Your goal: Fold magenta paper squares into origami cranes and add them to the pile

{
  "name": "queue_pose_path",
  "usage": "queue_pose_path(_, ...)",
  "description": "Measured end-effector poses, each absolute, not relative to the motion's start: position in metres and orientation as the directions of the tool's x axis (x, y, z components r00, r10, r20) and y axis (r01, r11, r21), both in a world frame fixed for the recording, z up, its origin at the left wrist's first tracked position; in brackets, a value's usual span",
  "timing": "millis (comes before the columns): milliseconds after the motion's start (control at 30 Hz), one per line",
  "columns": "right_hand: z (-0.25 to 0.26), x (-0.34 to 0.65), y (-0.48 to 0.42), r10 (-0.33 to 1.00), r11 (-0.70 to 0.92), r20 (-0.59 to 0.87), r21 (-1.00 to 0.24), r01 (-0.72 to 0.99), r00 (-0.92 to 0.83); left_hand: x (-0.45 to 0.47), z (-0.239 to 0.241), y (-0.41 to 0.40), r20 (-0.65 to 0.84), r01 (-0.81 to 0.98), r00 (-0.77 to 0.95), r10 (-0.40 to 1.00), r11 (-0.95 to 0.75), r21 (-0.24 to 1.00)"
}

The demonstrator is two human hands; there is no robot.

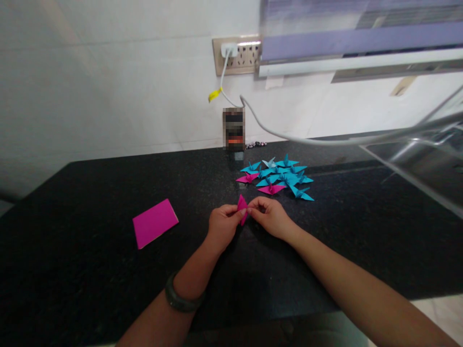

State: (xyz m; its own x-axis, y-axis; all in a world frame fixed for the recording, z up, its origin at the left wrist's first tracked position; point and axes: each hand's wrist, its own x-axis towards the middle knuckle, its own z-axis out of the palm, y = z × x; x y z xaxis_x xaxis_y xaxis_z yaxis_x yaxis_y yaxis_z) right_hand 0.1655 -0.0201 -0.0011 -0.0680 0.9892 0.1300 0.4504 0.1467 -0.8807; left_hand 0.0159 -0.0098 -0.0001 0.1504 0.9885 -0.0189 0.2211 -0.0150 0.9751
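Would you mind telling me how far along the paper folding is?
Done: a cluster of folded paper cranes, mostly blue with a few pink, lies on the counter. In hand: the left hand and right hand pinch a partly folded pink piece. Still unfolded: flat pink paper on the counter.

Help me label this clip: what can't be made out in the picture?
Head view:
- pink folded paper: its lower half is covered by fingers of the left hand and right hand.
- dark box by the wall: front pixelated, unreadable.
- paper cranes: they overlap, so no sure count.
- cable: its far end is cut off by the right edge.
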Motion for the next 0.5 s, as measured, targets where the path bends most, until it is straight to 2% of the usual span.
queue_pose_path(333,0.0051,0.1638,-0.0257,0.964,0.222,0.263,-0.686,0.693,-0.048,0.0165,0.0002,-0.0119,-0.027,0.356,0.222,0.975,-0.055,0.933)
queue_pose_path(400,0.0041,0.1627,-0.0265,0.96,0.225,0.276,-0.686,0.692,-0.038,0.016,0.0006,-0.0116,-0.026,0.379,0.219,0.975,-0.06,0.923)
queue_pose_path(500,0.004,0.1608,-0.0272,0.966,0.215,0.257,-0.761,0.612,-0.021,0.0146,-0.001,-0.0102,-0.016,0.371,0.193,0.981,-0.058,0.927)
